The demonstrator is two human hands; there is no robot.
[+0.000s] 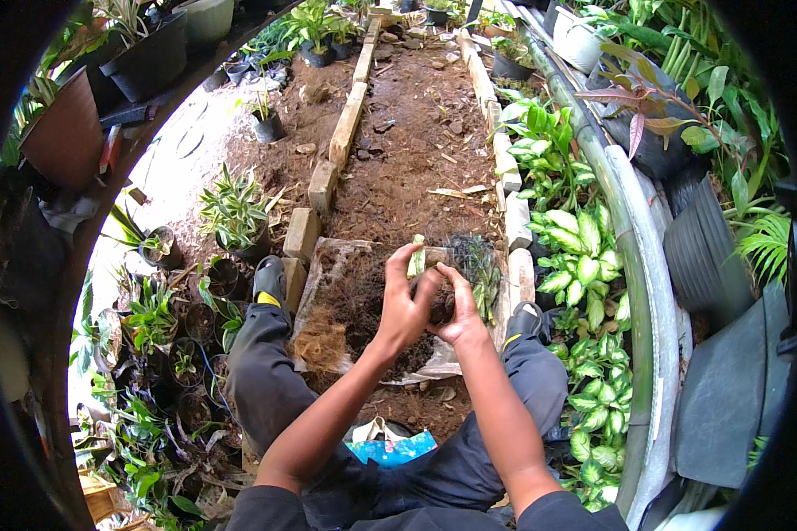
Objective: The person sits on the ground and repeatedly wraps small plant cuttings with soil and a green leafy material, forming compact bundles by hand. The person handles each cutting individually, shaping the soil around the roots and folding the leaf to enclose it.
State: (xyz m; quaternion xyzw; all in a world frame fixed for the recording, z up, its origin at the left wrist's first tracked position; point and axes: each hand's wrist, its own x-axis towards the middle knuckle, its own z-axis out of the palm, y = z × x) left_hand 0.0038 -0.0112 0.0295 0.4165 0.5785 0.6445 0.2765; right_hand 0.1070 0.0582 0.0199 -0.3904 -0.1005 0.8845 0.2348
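Observation:
A small dark ball of soil point(443, 302), perhaps wrapped or potted, sits between my two hands over a sheet of sacking point(319, 269). My right hand point(463, 315) cups it from the right. On its other side, my left hand point(404, 305) presses against it, with the thumb blurred across the front. A pale green leaf or cutting point(416, 257) stands up just beyond my left fingers; its lower end is hidden. Dark loose soil point(365, 292) covers the sacking under my hands, with brown fibre point(320, 346) at its left.
Leafy green cuttings point(485, 285) lie at the sacking's right side. Rows of wooden blocks point(349, 126) and bricks point(518, 219) border the earth path point(425, 166). Potted plants point(239, 219) crowd the left; variegated plants point(581, 252) and a bamboo pole point(631, 285) run along the right.

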